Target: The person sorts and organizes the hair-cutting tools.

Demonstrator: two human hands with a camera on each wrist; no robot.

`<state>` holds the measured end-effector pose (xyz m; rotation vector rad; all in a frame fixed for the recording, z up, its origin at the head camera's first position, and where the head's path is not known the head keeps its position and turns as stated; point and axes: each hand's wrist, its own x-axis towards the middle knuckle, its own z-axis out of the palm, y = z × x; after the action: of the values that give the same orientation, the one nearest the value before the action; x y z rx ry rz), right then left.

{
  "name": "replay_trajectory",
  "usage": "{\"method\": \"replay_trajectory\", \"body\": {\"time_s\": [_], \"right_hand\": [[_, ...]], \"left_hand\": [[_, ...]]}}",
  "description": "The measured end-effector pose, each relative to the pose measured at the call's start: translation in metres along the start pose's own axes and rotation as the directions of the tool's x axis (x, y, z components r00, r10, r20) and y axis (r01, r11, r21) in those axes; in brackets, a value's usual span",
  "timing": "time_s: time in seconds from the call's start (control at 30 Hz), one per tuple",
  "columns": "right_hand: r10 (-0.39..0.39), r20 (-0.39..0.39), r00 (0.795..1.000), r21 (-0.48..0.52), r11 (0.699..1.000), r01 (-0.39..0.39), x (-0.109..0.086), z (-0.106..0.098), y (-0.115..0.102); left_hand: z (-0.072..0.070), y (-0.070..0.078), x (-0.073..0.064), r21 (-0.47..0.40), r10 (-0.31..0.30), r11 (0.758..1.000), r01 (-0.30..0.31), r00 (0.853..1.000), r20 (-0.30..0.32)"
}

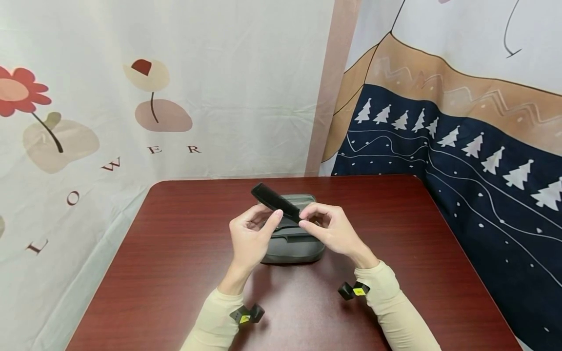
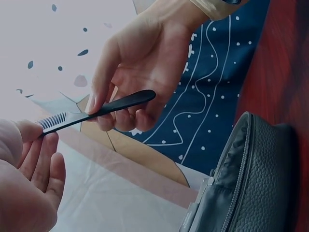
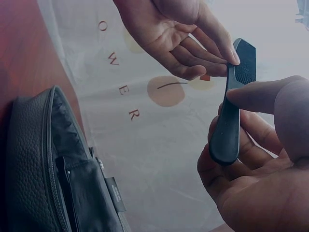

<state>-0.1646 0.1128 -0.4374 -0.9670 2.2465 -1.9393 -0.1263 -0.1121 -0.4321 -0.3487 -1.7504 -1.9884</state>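
A black comb [image 1: 274,200] is held up above the table between both hands. My left hand [image 1: 251,234] pinches its toothed part between thumb and fingers. At the handle end, my right hand [image 1: 332,225] grips it, thumb on top and fingers curled beneath; the rounded handle [image 3: 226,137] shows in the right wrist view. The fine teeth [image 2: 52,122] appear in the left wrist view. Below and behind the hands, a dark grey zip case [image 1: 291,251] with a pebbled surface lies unzipped on the table. Its dark lining and an inner pocket [image 3: 94,193] are visible.
The case rests on a reddish-brown wooden table [image 1: 175,282]. A pale curtain with flower prints [image 1: 246,87] hangs behind the far edge, and a navy cloth with white trees [image 1: 491,195] hangs along the right side. Small black cameras sit on both wrists.
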Motion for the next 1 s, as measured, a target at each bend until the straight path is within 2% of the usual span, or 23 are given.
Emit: {"method": "replay_trajectory", "body": {"time_s": [0.27, 0.6, 0.7, 0.83, 1.0], "right_hand": [[0.002, 0.052, 0.999, -0.039, 0.999, 0.0, 0.001, -0.001, 0.002], [0.014, 0.114, 0.993, -0.09, 0.996, -0.004, 0.002, -0.005, 0.002], [0.022, 0.117, 0.993, -0.129, 0.992, -0.007, 0.001, -0.007, 0.001], [0.03, 0.102, 0.994, -0.206, 0.978, -0.009, -0.001, -0.01, -0.001], [0.016, 0.071, 0.997, -0.277, 0.961, 0.004, -0.003, -0.014, -0.006]], "left_hand": [[-0.002, 0.001, 0.001, -0.005, -0.003, 1.0, 0.003, 1.0, -0.003], [-0.007, 0.005, 0.002, 0.008, -0.045, 0.999, 0.044, 0.999, 0.018], [-0.012, 0.008, 0.004, 0.042, -0.059, 0.997, 0.057, 0.997, 0.051], [-0.021, 0.012, 0.005, 0.129, -0.079, 0.99, 0.064, 0.99, 0.114], [-0.034, 0.017, 0.009, 0.263, -0.068, 0.965, 0.007, 0.972, 0.225]]}}
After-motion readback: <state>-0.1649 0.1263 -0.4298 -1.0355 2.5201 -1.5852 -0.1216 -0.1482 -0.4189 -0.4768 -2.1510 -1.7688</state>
